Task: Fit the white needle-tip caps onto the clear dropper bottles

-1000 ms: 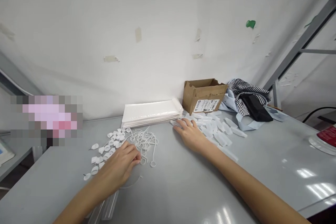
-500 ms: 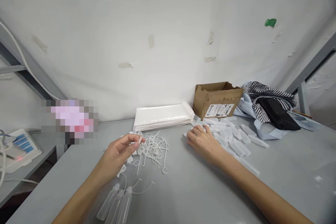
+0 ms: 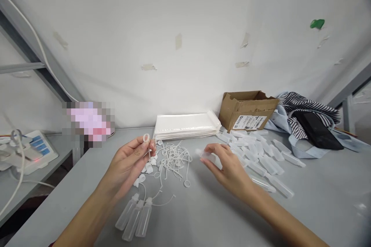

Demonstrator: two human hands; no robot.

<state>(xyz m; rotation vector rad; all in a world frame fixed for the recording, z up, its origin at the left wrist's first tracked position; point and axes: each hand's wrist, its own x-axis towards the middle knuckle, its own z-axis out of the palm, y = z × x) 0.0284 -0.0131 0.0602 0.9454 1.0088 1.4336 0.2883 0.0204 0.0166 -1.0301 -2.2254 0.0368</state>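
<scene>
Between the thumb and fingers of my left hand (image 3: 129, 162) is a white ringed strap (image 3: 146, 137), its ring upright and its thin tail hanging down. My right hand (image 3: 227, 164) pinches a translucent plastic bottle (image 3: 207, 156), its narrow end pointing left. A tangled pile of white ringed straps (image 3: 174, 158) lies between my hands, with small white caps (image 3: 148, 168) at its left side. Nearer me lie three bottles with straps fitted at their necks (image 3: 135, 216). Several loose translucent bottles (image 3: 268, 158) are heaped to the right, partly behind my right hand.
White padded envelopes (image 3: 187, 125) are stacked against the wall. Beside them stands an open cardboard box (image 3: 249, 110). At the right lie a striped cloth (image 3: 298, 104) and a black pouch (image 3: 319, 131). A power strip (image 3: 40, 148) and cables are at the left.
My right hand has lifted a bottle from the heap and moved it left, toward the middle. My left hand has raised and turned the strap so its ring shows. The camera view has shifted slightly.
</scene>
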